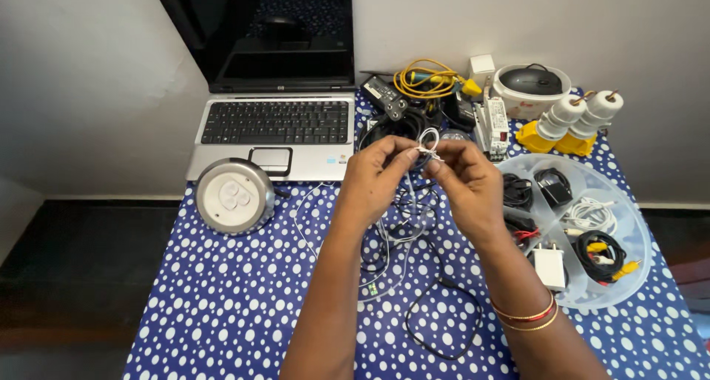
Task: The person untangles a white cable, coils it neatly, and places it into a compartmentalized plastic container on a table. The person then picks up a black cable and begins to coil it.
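A black cable [444, 317] loops loose on the desk [222, 306] near its front edge, and just above it the left hand [377, 177] and right hand [466, 180] meet over the middle of the desk, both pinching a thin white cable [427, 145] between fingertips, its strands trailing down to the cloth. Toward the right edge a clear divided tray [629, 225] holds coiled black leads, a white cord, a white charger plug and red-and-yellow-tipped cables in separate compartments. In the far right corner a white bowl [531, 92] holds a black mouse.
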